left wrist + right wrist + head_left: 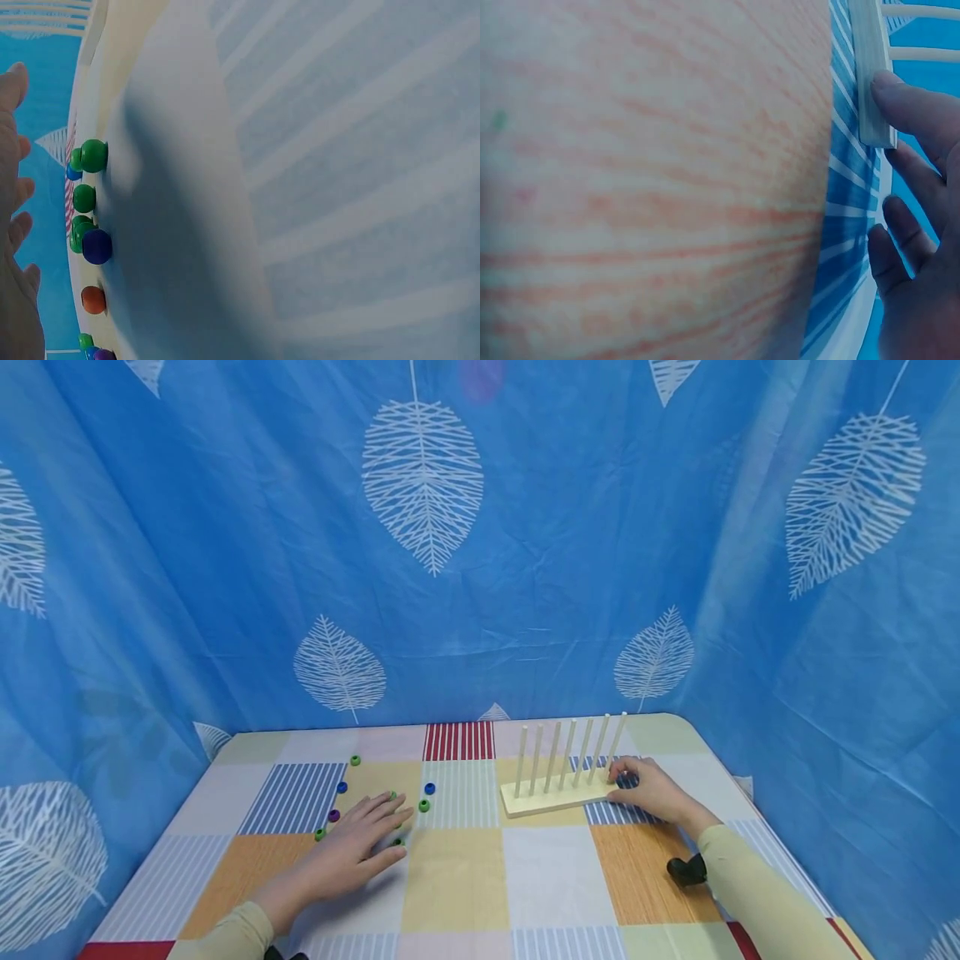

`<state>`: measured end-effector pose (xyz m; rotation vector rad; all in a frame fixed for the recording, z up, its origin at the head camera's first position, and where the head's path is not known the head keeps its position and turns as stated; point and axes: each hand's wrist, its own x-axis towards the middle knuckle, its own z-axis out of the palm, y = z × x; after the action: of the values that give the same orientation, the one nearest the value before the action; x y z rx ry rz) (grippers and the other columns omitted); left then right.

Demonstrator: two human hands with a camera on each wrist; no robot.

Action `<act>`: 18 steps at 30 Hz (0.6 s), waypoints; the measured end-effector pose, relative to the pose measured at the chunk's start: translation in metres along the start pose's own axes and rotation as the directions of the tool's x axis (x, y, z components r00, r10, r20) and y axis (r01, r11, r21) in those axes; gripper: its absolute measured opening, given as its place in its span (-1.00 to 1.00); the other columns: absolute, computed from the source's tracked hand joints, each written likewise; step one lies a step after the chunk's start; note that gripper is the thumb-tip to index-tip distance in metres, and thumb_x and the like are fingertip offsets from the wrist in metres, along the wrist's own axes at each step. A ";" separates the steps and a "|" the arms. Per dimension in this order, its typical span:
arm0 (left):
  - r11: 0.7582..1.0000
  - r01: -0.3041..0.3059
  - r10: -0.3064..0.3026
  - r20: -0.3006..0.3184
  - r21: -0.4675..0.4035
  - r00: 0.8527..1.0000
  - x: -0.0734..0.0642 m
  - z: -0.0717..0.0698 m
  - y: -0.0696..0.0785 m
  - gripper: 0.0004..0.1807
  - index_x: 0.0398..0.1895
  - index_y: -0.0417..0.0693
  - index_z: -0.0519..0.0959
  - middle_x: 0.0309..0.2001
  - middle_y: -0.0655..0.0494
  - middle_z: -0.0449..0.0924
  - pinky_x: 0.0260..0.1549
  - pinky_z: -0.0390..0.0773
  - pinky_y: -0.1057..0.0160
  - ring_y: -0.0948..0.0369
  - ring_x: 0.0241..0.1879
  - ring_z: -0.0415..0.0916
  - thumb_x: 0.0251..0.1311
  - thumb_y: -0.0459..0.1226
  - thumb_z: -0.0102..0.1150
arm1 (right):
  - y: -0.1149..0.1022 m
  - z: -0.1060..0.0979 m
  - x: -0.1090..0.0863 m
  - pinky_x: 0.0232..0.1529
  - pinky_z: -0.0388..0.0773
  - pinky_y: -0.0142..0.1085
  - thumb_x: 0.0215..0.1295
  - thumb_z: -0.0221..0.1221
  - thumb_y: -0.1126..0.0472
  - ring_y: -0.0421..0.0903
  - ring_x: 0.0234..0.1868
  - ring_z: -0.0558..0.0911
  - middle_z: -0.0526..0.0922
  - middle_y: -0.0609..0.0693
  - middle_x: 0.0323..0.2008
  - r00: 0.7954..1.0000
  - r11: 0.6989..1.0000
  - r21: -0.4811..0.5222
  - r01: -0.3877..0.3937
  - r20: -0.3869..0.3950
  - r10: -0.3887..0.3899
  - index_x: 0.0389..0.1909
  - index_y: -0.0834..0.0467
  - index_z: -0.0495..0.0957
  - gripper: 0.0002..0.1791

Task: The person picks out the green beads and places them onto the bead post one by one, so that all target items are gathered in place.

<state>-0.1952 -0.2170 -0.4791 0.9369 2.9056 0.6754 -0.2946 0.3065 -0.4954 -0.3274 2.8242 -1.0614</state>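
Observation:
My left hand (351, 852) is spread palm down with straight fingers over a scatter of small round beads, holding nothing. Beads show around its fingers: a purple bead (333, 816), a blue bead (430, 788) and a green bead (424, 806). In the left wrist view an orange bead (94, 300) also shows, below a dark blue bead (97, 247). On the right, a pale wooden board with a row of upright pegs (517, 803) stands on the cloth. My right hand (651, 789) grips its right end between thumb and fingers; the other fingers stand apart in the right wrist view.
A patchwork-patterned cloth (453, 877) covers the table. Blue curtains with white leaf prints (525, 568) enclose the back and both sides. Farther back lies another green bead (356, 760), left of the board. A black wrist device (686, 870) sits under the right sleeve.

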 end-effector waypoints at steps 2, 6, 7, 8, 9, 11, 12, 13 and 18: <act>1.000 0.007 -0.007 -0.002 0.007 1.000 0.001 0.001 0.000 -0.36 0.53 -0.01 0.35 0.56 -0.04 0.18 0.44 -0.10 -0.28 -0.12 0.56 -0.02 0.52 0.05 0.05 | -0.001 0.002 -0.001 0.16 0.29 0.24 0.25 0.44 0.04 0.20 0.11 0.36 0.54 0.14 0.09 1.000 1.000 -0.015 0.014 -0.015 -0.015 -0.16 0.04 0.58 -0.72; 0.999 0.033 -0.034 0.002 0.012 0.999 0.002 0.001 0.000 -0.36 0.54 0.02 0.35 0.55 -0.02 0.18 0.45 -0.09 -0.26 -0.10 0.56 -0.02 0.51 0.07 0.05 | -0.005 0.009 -0.002 0.22 0.27 0.26 0.25 0.43 -0.02 0.18 0.18 0.36 0.54 0.12 0.16 0.999 1.000 -0.026 0.005 -0.040 -0.006 -0.14 -0.01 0.60 -0.71; 0.999 0.037 -0.037 0.003 0.012 0.999 0.002 0.001 -0.001 -0.36 0.54 0.02 0.34 0.55 -0.02 0.19 0.45 -0.08 -0.26 -0.09 0.56 -0.01 0.51 0.07 0.05 | -0.006 0.011 -0.002 0.23 0.26 0.29 0.25 0.43 -0.03 0.19 0.19 0.36 0.54 0.14 0.17 0.999 1.000 -0.028 0.007 -0.041 -0.008 -0.14 -0.01 0.61 -0.71; 0.999 0.039 -0.039 0.003 0.012 0.999 0.002 0.002 -0.001 -0.36 0.54 0.03 0.34 0.55 -0.02 0.18 0.45 -0.09 -0.26 -0.09 0.56 -0.01 0.51 0.07 0.05 | -0.007 0.012 -0.002 0.25 0.24 0.31 0.25 0.43 -0.04 0.21 0.20 0.36 0.55 0.15 0.18 0.999 0.999 -0.032 0.011 -0.044 -0.012 -0.14 -0.01 0.61 -0.71; 0.999 0.038 -0.038 0.003 0.011 0.999 0.002 0.002 -0.001 -0.35 0.54 0.03 0.34 0.55 -0.02 0.18 0.45 -0.08 -0.26 -0.09 0.56 -0.01 0.51 0.07 0.06 | -0.008 0.013 -0.002 0.27 0.23 0.30 0.24 0.44 -0.04 0.21 0.21 0.36 0.55 0.14 0.18 0.999 1.000 -0.031 0.004 -0.047 -0.005 -0.14 -0.02 0.62 -0.71; 0.999 0.036 -0.036 -0.002 0.010 0.999 0.002 0.002 -0.001 -0.35 0.54 0.03 0.34 0.55 -0.02 0.18 0.45 -0.08 -0.26 -0.08 0.56 -0.01 0.51 0.07 0.06 | -0.008 0.014 -0.003 0.30 0.20 0.31 0.25 0.43 -0.02 0.23 0.27 0.37 0.55 0.14 0.23 0.999 0.999 -0.031 0.008 -0.048 -0.009 -0.12 -0.03 0.65 -0.73; 0.999 0.033 -0.033 -0.005 0.009 0.999 0.003 0.002 -0.002 -0.35 0.54 0.02 0.34 0.55 -0.02 0.19 0.45 -0.08 -0.26 -0.09 0.56 -0.01 0.50 0.07 0.07 | -0.008 0.014 -0.004 0.31 0.19 0.32 0.26 0.42 0.00 0.25 0.30 0.37 0.55 0.14 0.25 0.999 0.999 -0.030 0.014 -0.044 -0.015 -0.10 -0.03 0.67 -0.74; 0.999 0.031 -0.031 -0.010 0.013 0.999 0.003 0.002 -0.002 -0.35 0.54 0.03 0.34 0.55 -0.02 0.19 0.44 -0.08 -0.26 -0.09 0.56 0.00 0.50 0.07 0.07 | -0.008 0.013 -0.004 0.33 0.17 0.32 0.27 0.42 0.01 0.26 0.34 0.37 0.55 0.14 0.28 0.999 0.999 -0.028 0.018 -0.043 -0.019 -0.07 -0.02 0.69 -0.74; 0.999 0.043 -0.042 -0.024 0.023 0.999 0.001 0.002 -0.002 -0.37 0.52 0.05 0.37 0.55 0.00 0.21 0.44 -0.05 -0.26 -0.08 0.55 0.02 0.49 0.06 0.09 | -0.004 0.012 -0.009 0.38 0.12 0.30 0.33 0.38 0.06 0.28 0.44 0.31 0.51 0.09 0.36 0.999 0.999 -0.011 0.034 -0.028 -0.035 0.06 -0.02 0.74 -0.70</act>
<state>-0.1971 -0.2172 -0.4822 0.8728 2.9515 0.6559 -0.2828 0.2986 -0.5016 -0.3662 2.8599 -1.0672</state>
